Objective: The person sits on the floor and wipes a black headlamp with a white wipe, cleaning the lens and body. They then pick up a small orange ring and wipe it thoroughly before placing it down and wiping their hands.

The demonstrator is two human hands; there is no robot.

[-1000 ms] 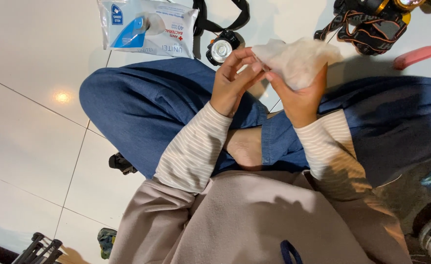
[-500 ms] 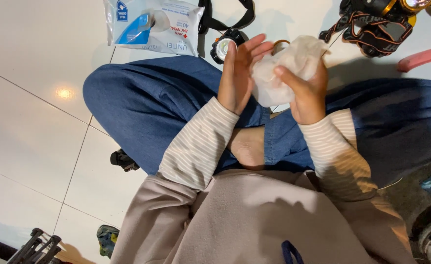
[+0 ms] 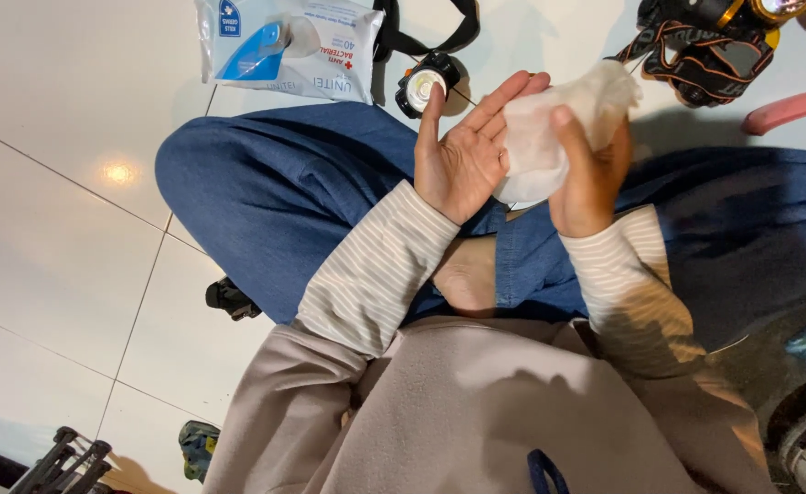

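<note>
White wipe (image 3: 549,137) bunched up, long axis running diagonally from lower left near the left palm up to the upper right, top end pointing toward the headlamp with straps (image 3: 709,41). Right hand (image 3: 590,174) wraps it, thumb pressed on the front, other fingers hidden behind the cloth; hold is tight on the wipe. Left hand (image 3: 462,151) flat and wide, palm up, fingers spread, holding nothing; wipe's lower edge touches its palm side. Wipe sits between the 2 hands, above the blue jeans (image 3: 311,192). Lower part of the wipe hidden behind the right hand. Pack of wipes (image 3: 288,46) on white tile floor (image 3: 64,165), cut off at top. Small round lamp (image 3: 421,87) just beside the left fingertips. Pink thing (image 3: 791,108) at right edge, cut off, unclear.
</note>
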